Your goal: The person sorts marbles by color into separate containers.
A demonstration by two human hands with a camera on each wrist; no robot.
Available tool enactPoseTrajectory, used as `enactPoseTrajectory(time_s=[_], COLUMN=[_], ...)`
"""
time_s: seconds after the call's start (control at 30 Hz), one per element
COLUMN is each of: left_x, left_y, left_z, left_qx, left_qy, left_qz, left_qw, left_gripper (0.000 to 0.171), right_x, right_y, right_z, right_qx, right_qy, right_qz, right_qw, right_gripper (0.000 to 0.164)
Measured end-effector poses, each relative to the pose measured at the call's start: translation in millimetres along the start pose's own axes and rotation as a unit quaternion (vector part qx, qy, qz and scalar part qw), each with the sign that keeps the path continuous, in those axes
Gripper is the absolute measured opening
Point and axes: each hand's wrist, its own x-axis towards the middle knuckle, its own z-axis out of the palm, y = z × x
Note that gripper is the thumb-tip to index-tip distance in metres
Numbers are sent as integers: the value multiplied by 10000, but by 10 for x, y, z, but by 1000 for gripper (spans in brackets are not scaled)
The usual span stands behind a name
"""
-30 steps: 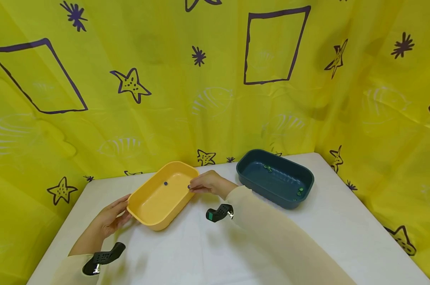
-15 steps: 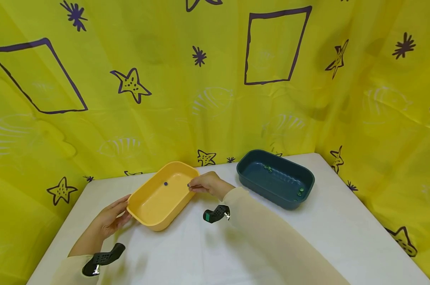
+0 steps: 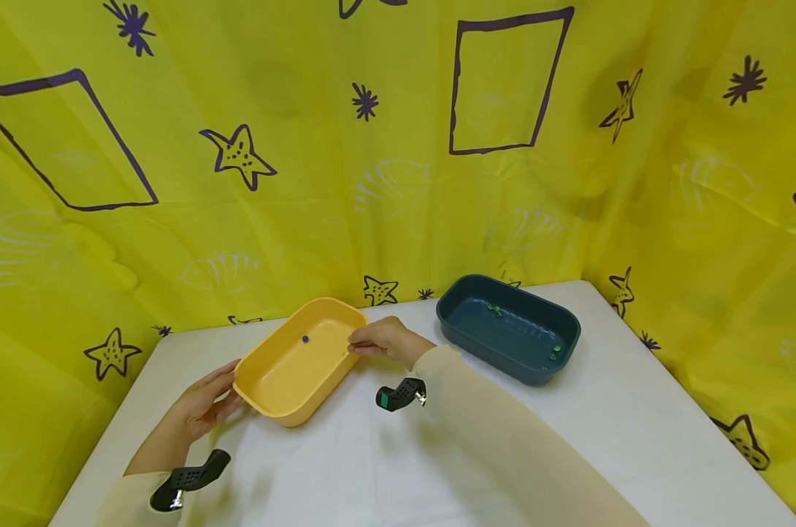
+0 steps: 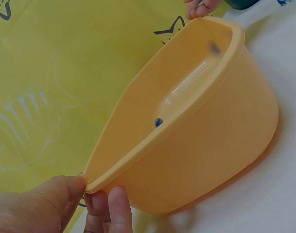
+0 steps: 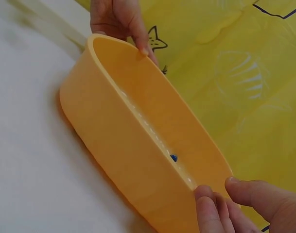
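My left hand (image 3: 206, 402) pinches the near left rim of a yellow plastic basin (image 3: 292, 375) between thumb and fingers. A small blue marble (image 3: 305, 339) lies on the basin's floor. In the left wrist view, a second dark marble shows as a blurred spot (image 4: 214, 48) at the basin's far end, below the right fingers. My right hand (image 3: 387, 340) is at the basin's right rim. Seen from the right wrist, its thumb (image 5: 252, 191) and fingers stand slightly apart with nothing visible between them.
A dark teal basin (image 3: 503, 344) stands at the back right of the white table (image 3: 398, 454), with several small green marbles (image 3: 553, 353) in it. Yellow patterned cloth (image 3: 305, 146) hangs behind the table and along its sides.
The blue marble that the right fingers pinched has left them and is blurred inside the yellow basin. The right hand has shifted very little; the left hand keeps its grip on the rim.
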Motion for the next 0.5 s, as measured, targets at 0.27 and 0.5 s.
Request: enactPoseTrajectory(time_s=[0.27, 0.5], left_x=[2, -9], left_y=[5, 7], left_z=[-5, -7], left_qx=[-20, 39], left_qy=[-3, 84], left_qz=[-14, -42], left_qw=[10000, 9999], left_gripper=[22, 18], right_x=[-9, -119], right_y=[2, -67], right_z=[-3, -86], right_qx=[-149, -334], right_qy=[0, -221], right_qz=[72, 139], right_qw=[9999, 9991], right_gripper=[20, 26])
